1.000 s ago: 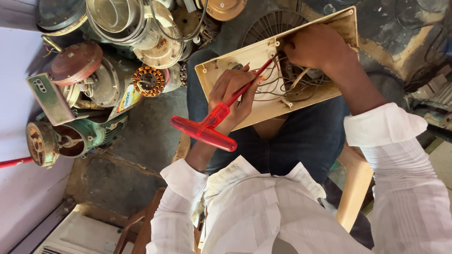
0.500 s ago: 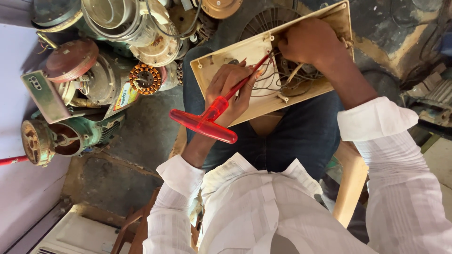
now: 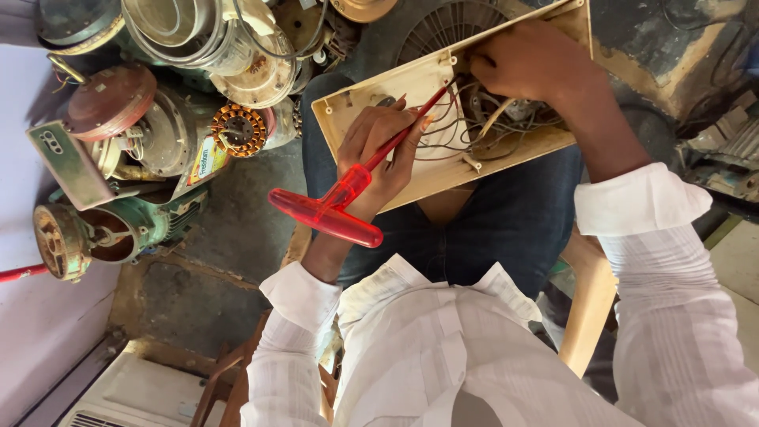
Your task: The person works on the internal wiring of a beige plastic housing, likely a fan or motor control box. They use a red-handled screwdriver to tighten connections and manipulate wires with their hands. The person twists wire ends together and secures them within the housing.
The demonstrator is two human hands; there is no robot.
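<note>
since half a second ago the cream plastic fan housing [image 3: 419, 87] has tilted slightly on my lap, and my right hand has slid further in over the wiring. left hand [image 3: 378, 155] is clamped around the shaft of a red t-handle screwdriver [image 3: 341, 196], its handle sticking out below my palm and its tip pointing into the tangled wires [image 3: 466, 130]. right hand [image 3: 531, 62] rests curled on the housing's upper edge, fingers among the wires; can't tell what they pinch. old motors [image 3: 150, 142] lie piled on the floor to my left.
</note>
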